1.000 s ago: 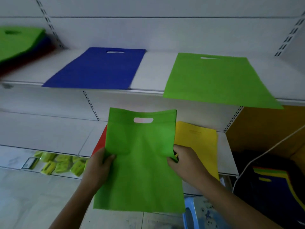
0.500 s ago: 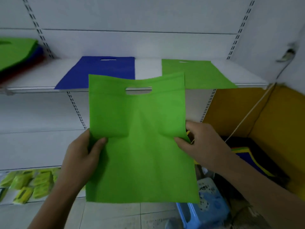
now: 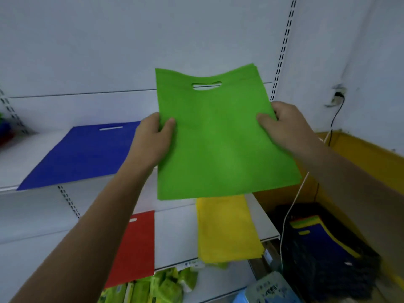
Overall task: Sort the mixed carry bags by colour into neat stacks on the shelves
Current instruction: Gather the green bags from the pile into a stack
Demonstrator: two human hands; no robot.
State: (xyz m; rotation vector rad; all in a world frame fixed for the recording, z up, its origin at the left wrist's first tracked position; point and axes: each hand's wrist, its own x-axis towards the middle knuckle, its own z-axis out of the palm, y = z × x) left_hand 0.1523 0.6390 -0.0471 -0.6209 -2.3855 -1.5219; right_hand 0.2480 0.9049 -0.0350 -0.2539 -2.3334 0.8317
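A flat, bright green non-woven fabric carry bag (image 3: 220, 138) with a die-cut slot handle near its top edge is held up in the air in front of white metal shelving; the left hand (image 3: 153, 141) pinches its left edge, thumb on the front face and fingers hidden behind; the right hand (image 3: 284, 125) pinches its right edge the same way. On the upper white shelf (image 3: 13, 171), behind the left hand, lies a flat royal blue fabric carry bag (image 3: 83, 154) with a slot handle; on the lower shelf (image 3: 175, 235) lie a flat red fabric carry bag (image 3: 135, 246) and, to its right and apart from it, a yellow fabric carry bag (image 3: 227, 228). At lower right, inside a yellow-walled box (image 3: 363, 152), sits a pile of mixed coloured bags (image 3: 323, 248), dark blue on top. Green packets (image 3: 166, 285) lie below the lower shelf; their printing is too blurred to read, as are the shelf-edge labels.
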